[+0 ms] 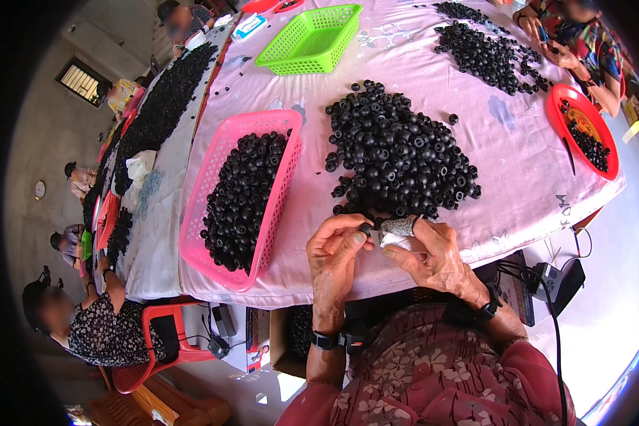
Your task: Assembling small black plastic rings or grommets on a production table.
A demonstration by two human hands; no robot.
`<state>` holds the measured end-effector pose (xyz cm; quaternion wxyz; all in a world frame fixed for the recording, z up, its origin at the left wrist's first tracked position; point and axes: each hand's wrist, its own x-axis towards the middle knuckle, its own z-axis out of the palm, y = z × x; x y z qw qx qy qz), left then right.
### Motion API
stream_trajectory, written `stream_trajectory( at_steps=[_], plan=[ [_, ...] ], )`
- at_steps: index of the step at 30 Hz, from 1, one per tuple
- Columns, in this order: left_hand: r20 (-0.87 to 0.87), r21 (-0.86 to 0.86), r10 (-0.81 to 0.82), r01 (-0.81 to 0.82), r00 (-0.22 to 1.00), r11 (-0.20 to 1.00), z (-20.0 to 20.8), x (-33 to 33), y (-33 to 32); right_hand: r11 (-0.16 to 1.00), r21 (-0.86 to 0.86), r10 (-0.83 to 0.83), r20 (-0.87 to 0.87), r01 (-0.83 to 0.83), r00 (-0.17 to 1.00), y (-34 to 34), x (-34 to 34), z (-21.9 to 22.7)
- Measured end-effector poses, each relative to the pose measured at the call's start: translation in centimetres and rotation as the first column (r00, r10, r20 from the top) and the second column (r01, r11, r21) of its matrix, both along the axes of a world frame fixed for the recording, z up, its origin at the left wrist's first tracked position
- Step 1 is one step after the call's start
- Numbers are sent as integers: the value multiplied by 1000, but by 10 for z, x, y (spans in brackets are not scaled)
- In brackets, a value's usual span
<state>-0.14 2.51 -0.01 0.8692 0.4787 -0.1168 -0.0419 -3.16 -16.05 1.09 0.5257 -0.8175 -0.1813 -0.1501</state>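
My left hand (331, 264) pinches a small round black rubber part (366, 228) between thumb and fingers, just in front of the table's main pile. Close against it, my right hand (444, 257) is closed on a white-wrapped piece (403, 242) with a thin pale tip; its exact kind is unclear. A grey wrap (399, 226) covers one of the right fingers. Directly beyond both hands lies a heap of black rubber parts (405, 153), hollow and ring-like. Left of my left hand stands a pink basket (194, 213) holding many similar parts.
A green basket (312, 65) sits farther back. Toward the right edge are a red dish (552, 113) with black parts and a co-worker's hands (557, 53). Another black heap (486, 60) lies back right. Cables (557, 341) hang by my right arm; a red chair (138, 376) stands lower left.
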Motion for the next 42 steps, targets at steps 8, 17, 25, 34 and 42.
stream_trajectory(
  at_steps=[8,17,25,34,42],
  plan=[
    [9,22,8,-8,1000,1000,1,0,-1,1000,22,-1,45,0,999,0,1,-1],
    [64,13,-175,175,982,985,-1,-3,3,983,178,-42,17,38,999,3,2,2],
    [-27,-29,-29,28,999,999,5,-2,1,947,295,-132,3,125,991,4,5,-6],
    [13,-31,-3,4,1000,1000,6,2,-3,985,146,-97,33,91,995,2,1,-4],
    [76,18,28,-29,997,999,2,3,-3,997,46,-64,86,60,994,3,1,-2]
  ],
)
